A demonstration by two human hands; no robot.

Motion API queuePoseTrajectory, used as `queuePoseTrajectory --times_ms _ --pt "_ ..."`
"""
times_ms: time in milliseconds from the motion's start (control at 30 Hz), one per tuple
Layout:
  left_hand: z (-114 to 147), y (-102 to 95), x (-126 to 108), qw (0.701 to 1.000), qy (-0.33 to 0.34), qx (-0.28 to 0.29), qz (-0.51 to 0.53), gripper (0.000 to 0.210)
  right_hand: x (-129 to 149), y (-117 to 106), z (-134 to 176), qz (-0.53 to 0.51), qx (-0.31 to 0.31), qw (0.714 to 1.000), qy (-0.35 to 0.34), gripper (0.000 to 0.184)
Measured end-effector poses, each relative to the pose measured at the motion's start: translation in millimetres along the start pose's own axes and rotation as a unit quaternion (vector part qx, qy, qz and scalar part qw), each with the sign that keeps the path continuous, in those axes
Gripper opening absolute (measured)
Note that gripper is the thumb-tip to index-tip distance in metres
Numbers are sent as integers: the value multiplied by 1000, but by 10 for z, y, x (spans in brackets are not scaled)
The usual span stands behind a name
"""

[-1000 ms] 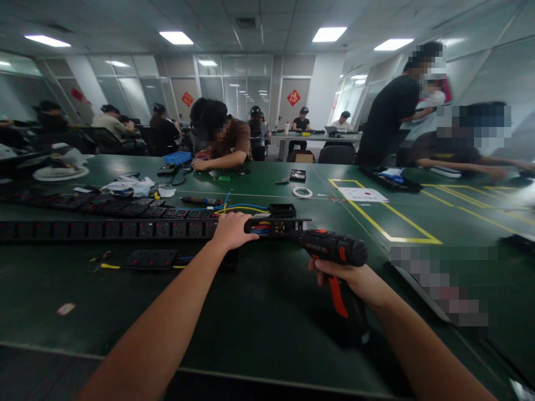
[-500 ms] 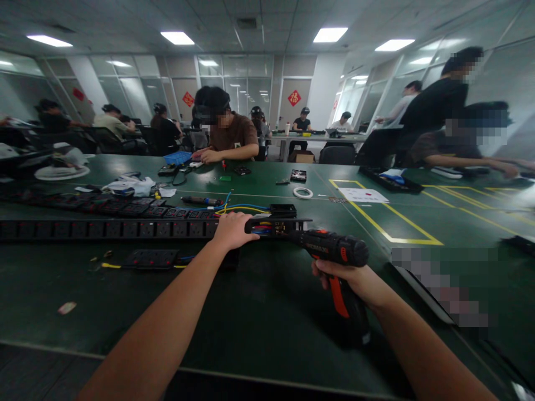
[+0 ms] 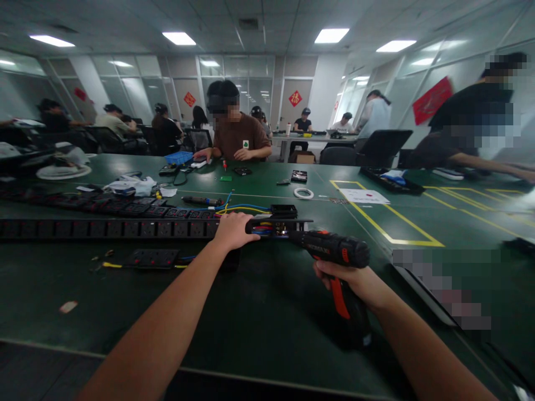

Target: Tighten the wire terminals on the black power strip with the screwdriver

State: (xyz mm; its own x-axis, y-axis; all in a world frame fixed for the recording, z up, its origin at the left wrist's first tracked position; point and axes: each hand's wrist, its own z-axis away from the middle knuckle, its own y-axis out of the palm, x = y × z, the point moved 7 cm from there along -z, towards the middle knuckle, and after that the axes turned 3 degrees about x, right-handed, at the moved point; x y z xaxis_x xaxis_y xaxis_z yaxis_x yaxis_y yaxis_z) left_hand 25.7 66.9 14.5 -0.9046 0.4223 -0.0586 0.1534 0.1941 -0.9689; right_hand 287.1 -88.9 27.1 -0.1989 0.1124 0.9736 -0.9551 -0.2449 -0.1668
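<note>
A long black power strip (image 3: 137, 229) with a row of sockets lies across the green table. My left hand (image 3: 234, 229) is wrapped round it close to its right end, where coloured wires show inside the housing. My right hand (image 3: 343, 273) grips a black and orange cordless drill (image 3: 334, 248) by the handle. The drill's nose points left at the strip's open end; whether the bit touches it I cannot make out. Beside the end, yellow and blue wires (image 3: 246, 209) run to a small black module (image 3: 284, 210).
A loose socket section (image 3: 154, 258) lies in front of the strip. Behind it are a pen-shaped screwdriver (image 3: 203, 201), a white tape ring (image 3: 303, 193) and a paper sheet (image 3: 363, 196). A co-worker (image 3: 240, 133) sits across the table by a blue basket (image 3: 179, 157).
My hands, the strip and the drill stay almost where they were. The co-worker opposite has raised the head and upper body. At the right, a standing person has moved further right.
</note>
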Motion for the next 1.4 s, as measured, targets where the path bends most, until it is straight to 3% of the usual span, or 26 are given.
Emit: queuePoseTrajectory --times_ms 767,1400 --pt "10 -18 -12 1000 -3 11 9 69 -12 17 -8 28 10 1000 -4 47" --pt "16 -44 -23 1000 -2 7 6 68 -88 -30 -33 -4 15 1000 -17 38"
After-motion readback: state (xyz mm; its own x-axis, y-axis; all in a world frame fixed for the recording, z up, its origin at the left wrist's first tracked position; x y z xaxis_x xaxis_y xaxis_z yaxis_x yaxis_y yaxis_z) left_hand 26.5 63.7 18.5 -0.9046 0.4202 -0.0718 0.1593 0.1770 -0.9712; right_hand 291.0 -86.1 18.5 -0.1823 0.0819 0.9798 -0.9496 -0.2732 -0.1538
